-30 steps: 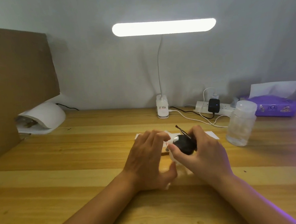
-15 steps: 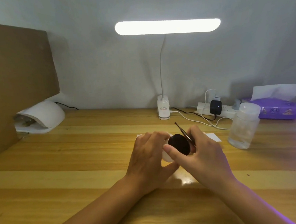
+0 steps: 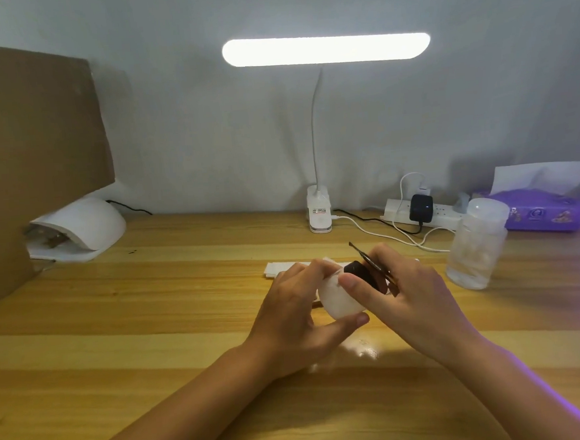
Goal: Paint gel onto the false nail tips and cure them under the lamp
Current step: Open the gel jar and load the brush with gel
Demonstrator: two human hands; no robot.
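My left hand [image 3: 295, 319] is wrapped around a small round white gel pot [image 3: 339, 300], held just above the wooden table [image 3: 184, 296]. My right hand [image 3: 414, 300] pinches the pot's black lid [image 3: 361, 273] at the pot's top. It also holds a thin dark brush [image 3: 368, 260] that points up and to the left. A flat white strip [image 3: 280, 268] lies on the table behind my hands. My hands hide the nail tips. The white dome curing lamp [image 3: 86, 227] sits at the far left, well away from both hands.
A lit desk lamp [image 3: 324, 49] hangs over the table on a clip base [image 3: 319, 214]. A power strip [image 3: 442, 214] with cables, a clear plastic jar [image 3: 475, 244] and a purple tissue pack [image 3: 538, 214] stand at the right. A cardboard panel [image 3: 29, 145] stands at the left.
My left hand went from resting on the table to closing around the white pot and lifting it slightly. My right hand brought the black lid onto the pot's top.
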